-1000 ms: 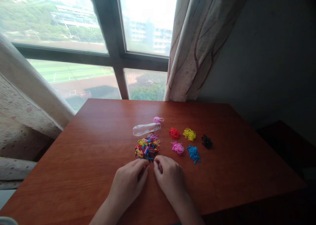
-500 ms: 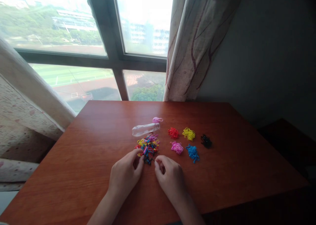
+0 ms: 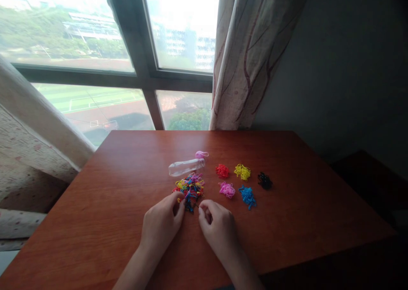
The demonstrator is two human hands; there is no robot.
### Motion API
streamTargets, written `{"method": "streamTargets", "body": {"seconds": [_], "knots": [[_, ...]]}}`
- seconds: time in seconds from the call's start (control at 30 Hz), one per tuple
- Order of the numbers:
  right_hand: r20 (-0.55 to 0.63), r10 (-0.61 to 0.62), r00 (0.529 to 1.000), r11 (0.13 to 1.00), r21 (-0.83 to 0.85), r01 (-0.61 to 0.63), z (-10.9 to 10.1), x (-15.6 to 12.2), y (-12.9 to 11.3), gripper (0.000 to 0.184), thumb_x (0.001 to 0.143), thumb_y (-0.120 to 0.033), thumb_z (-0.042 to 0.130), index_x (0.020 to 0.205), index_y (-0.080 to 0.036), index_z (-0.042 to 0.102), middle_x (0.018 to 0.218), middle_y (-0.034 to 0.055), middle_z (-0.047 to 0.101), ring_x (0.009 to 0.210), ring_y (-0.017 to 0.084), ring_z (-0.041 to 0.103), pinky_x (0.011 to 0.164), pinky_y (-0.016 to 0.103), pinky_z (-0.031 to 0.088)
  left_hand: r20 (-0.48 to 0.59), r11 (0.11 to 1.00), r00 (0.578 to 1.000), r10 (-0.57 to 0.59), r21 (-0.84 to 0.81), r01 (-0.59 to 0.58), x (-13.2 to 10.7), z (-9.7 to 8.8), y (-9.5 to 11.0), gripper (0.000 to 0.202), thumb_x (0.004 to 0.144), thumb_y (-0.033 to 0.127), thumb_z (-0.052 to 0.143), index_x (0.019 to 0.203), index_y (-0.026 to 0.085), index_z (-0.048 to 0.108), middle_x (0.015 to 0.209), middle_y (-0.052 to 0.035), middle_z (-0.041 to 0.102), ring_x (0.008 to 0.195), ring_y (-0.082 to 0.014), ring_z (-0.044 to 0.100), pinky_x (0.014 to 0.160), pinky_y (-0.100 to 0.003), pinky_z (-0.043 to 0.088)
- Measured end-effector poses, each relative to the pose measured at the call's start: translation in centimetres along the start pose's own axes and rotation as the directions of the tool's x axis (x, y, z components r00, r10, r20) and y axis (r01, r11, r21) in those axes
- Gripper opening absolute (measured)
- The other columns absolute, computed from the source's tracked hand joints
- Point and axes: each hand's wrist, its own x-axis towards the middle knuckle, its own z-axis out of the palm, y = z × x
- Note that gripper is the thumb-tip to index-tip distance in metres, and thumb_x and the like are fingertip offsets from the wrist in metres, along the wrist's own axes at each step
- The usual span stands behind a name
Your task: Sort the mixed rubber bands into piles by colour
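Observation:
A heap of small mixed-colour loop-shaped pieces (image 3: pixel 190 187), in red, yellow, blue, pink and black, lies on the table in front of my hands. My left hand (image 3: pixel 164 220) is at its left near edge, thumb and forefinger curled in against the pieces; what is between the fingertips I cannot make out. At the near right edge, my right hand (image 3: pixel 216 222) pinches a thin black loop piece (image 3: pixel 196 205) between thumb and forefinger. The piece's far end reaches the heap.
Right of the heap lie separate piles: red (image 3: pixel 222 171), yellow (image 3: pixel 242 172), black (image 3: pixel 264 180), pink (image 3: pixel 227 190) and blue (image 3: pixel 247 197). Behind the heap a clear bottle (image 3: pixel 186 167) lies on its side by a pink looped cap (image 3: pixel 201 154). The wooden table (image 3: pixel 111 213) meets a window.
The whole view has shifted slightly, so things on the table appear a little further left. Both hands keep nearly the same pose at the heap.

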Motion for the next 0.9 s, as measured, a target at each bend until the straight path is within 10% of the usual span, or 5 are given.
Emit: {"method": "streamTargets", "body": {"seconds": [0.5, 0.9], "knots": [[-0.134, 0.004, 0.991, 0.992, 0.126, 0.013, -1.6, -1.6, 0.4, 0.018, 0.093, -0.025, 0.048, 0.086, -0.021, 0.065, 0.069, -0.0001, 0.064, 0.060, 0.013, 0.061, 0.059, 0.021, 0.045, -0.024, 0.988, 0.993, 0.112, -0.108, -0.114, -1.4, 0.3, -0.4, 0.017, 0.090, 0.029, 0.047, 0.090, 0.026, 0.063, 0.082, 0.0030, 0.075, 0.071, -0.0163, 0.071, 0.059, -0.024, 0.045], [-0.425, 0.208, 0.881, 0.924, -0.211, -0.320, -12.1, -1.5, 12.3, 0.041, 0.088, -0.055, 0.050, 0.087, -0.019, 0.069, 0.068, 0.0064, 0.067, 0.060, 0.020, 0.063, 0.057, 0.027, 0.048, 0.019, 0.991, 0.993, 0.116, -0.074, -0.115, -1.3, 0.3, -0.3, 0.015, 0.091, 0.030, 0.047, 0.091, 0.027, 0.062, 0.085, 0.0032, 0.076, 0.071, -0.0165, 0.071, 0.058, -0.024, 0.044]]}}
